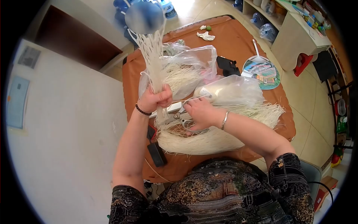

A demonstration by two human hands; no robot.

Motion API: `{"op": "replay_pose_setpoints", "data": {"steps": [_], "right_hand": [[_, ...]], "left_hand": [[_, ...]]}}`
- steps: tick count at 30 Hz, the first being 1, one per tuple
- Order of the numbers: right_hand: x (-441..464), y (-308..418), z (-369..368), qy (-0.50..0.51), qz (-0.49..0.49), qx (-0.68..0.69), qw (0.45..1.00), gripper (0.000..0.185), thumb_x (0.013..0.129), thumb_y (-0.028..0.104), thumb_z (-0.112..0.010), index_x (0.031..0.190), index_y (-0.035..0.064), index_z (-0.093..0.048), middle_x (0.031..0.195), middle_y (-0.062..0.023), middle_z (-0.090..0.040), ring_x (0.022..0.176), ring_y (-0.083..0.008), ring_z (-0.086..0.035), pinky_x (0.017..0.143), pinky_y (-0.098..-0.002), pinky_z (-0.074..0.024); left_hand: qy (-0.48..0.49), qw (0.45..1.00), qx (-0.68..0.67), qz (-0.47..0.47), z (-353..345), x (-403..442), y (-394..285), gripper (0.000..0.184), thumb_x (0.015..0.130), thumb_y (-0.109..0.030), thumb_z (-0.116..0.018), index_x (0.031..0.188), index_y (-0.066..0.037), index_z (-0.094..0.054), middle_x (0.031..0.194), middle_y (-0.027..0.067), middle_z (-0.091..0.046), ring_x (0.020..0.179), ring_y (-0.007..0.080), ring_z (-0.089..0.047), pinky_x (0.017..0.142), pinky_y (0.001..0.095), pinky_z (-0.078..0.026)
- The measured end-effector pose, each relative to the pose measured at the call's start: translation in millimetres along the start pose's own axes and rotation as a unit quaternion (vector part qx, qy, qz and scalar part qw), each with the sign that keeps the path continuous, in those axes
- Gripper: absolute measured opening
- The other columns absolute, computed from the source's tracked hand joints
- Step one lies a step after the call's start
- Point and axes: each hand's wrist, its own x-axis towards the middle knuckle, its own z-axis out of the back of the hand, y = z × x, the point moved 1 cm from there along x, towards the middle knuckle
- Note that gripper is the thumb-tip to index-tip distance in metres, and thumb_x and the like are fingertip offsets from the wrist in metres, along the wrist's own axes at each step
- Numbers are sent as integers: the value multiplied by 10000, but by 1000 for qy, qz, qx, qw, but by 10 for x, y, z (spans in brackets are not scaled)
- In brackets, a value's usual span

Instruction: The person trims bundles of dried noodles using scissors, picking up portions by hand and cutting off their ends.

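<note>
My left hand (156, 98) is closed round a bundle of pale strands (153, 59), held upright, with a round blue-grey disc (144, 17) at its top. On the table, my right hand (199, 112) touches the handles of metal scissors (180, 115); its fingers are bent at the loops, and how firmly they hold is unclear. The scissors' blades are partly hidden near the bundle's lower end. Below and right of the hands lies a large loose bundle of pale strands (201, 143). Behind it are a clear bag with strands (182, 76) and another plastic bag (238, 89).
The brown-covered table (223, 41) holds a round fan (263, 72), a black holder (228, 66), a crumpled white tissue (206, 36) and a black object (157, 154). A white panel (67, 112) stands at left. Shelves (298, 44) are at back right.
</note>
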Motion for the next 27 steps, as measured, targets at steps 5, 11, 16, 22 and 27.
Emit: {"op": "replay_pose_setpoints", "data": {"steps": [5,11,16,22,27], "right_hand": [[109,31,-96,27,-27,41,998,762,622,613,-690,999,-29,-529,991,-186,-575,997,-317,-545,862,-409,-397],[64,101,-73,124,-77,48,988,519,777,472,-610,915,-23,-531,792,-173,-641,779,-339,-627,754,-405,-461],[-51,78,-76,165,-99,49,980,473,805,435,-591,907,-24,-542,797,-185,-644,796,-342,-628,753,-416,-468],[-173,-25,-197,160,-101,33,981,422,796,397,-607,887,-14,-572,756,-174,-643,763,-332,-632,711,-406,-480],[-312,-158,-355,154,-86,26,984,361,783,350,-634,836,-5,-598,736,-157,-646,730,-319,-636,684,-396,-490]], "left_hand": [[15,998,-36,-44,65,62,59,247,872,-201,-605,717,-49,-485,524,-9,-392,440,73,-312,419,223,-250],[24,992,-90,-89,79,148,229,317,907,-270,-551,689,-59,-458,491,-37,-260,422,77,-256,414,236,-213],[-29,985,-91,-143,183,213,387,356,938,-321,-487,681,-79,-440,493,-33,-296,406,73,-231,407,245,-201],[-126,975,-100,-154,275,254,562,387,952,-364,-447,680,-89,-439,489,-39,-269,402,77,-224,419,240,-220],[-213,952,-157,-151,389,222,699,396,947,-369,-464,670,-87,-442,471,-46,-235,397,85,-241,410,253,-225]]}}
